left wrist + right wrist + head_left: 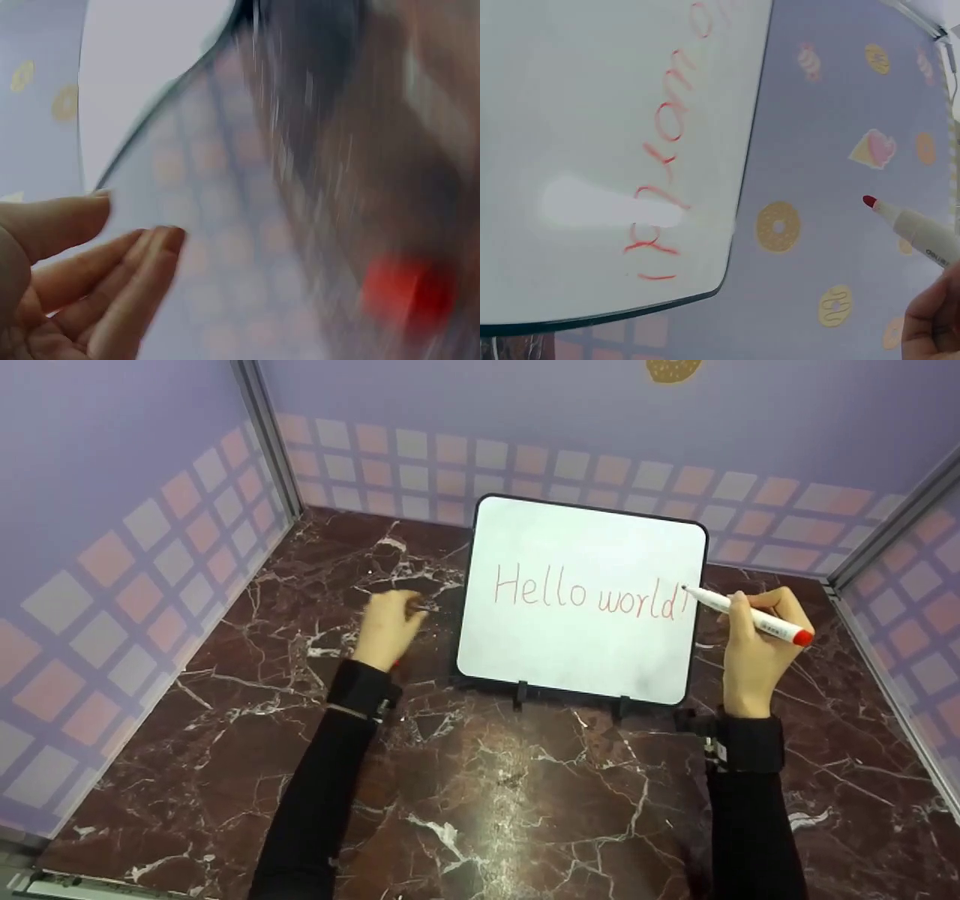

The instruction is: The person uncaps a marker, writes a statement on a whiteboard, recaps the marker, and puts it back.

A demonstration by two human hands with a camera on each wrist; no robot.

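Observation:
A black-framed whiteboard (pixel 577 660) stands tilted back on the table, with "Hello world!" in red handwriting (pixel 667 120) across it. My right hand (pixel 761 649) pinches an uncapped white marker (pixel 750 616) with a red rear end. Its red tip (pixel 869 201) points at the board's right edge and looks lifted off the surface in the right wrist view. To the left of the board, my left hand (pixel 388 622) holds nothing, its fingers loosely bent and the thumb apart from them. A small red object (pixel 409 296), blurred, perhaps the marker's cap, lies on the table near the left wrist.
Two dark feet (pixel 520 695) prop the board's lower edge on the dark red marbled tabletop (pixel 480 810). Purple panels with pink and white squares (pixel 450 450) close off the back and both sides, with metal posts (pixel 270 442) at the corners.

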